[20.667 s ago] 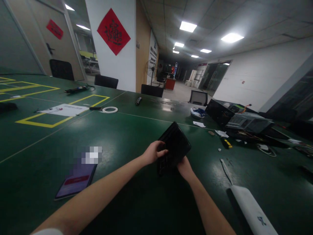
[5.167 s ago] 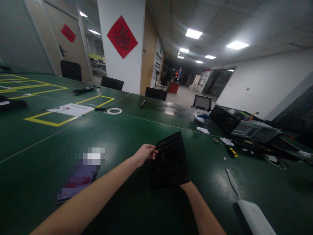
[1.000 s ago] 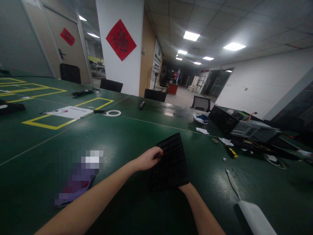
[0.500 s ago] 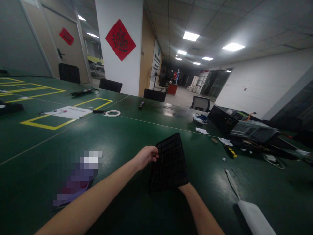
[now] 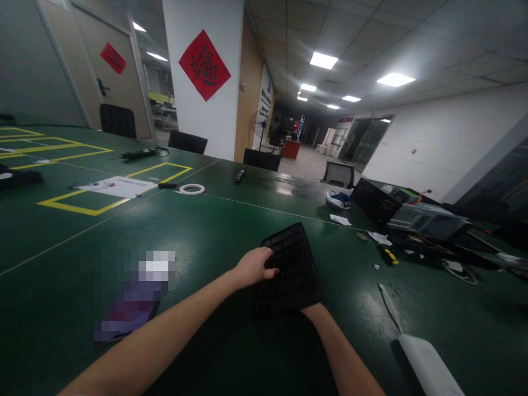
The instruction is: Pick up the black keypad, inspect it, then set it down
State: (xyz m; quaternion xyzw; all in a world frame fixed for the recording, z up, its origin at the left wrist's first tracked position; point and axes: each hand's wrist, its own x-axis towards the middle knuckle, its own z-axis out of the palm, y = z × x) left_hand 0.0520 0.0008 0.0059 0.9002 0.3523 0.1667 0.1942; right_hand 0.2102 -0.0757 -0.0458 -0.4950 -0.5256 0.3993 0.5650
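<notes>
A black, flat rectangular tray (image 5: 293, 269) with a grid of raised ribs is held tilted above the green table (image 5: 198, 242). My left hand (image 5: 256, 267) is closed at its left side, the thumb lying across the gridded face. Behind the lower right edge goes my right hand (image 5: 312, 311); only the wrist shows, and the tray hides its fingers. On the table left of my left forearm lies a purple item (image 5: 132, 300), partly blurred out by pixels. To the right of my right forearm rests a white pouch-like item (image 5: 429, 363) with a strap.
An opened computer case (image 5: 429, 220) lies at the right among cables and scraps, near a yellow-black screwdriver (image 5: 390, 254). Farther off are a bowl (image 5: 339, 200), a dark cylinder (image 5: 239, 176), a white tape roll (image 5: 192, 189) and a paper sheet (image 5: 113, 186) beside yellow tape outlines.
My left hand has slid slightly right and down, its thumb now farther over the tray's face. The tray's tilt has changed a little. My right arm is nearly still.
</notes>
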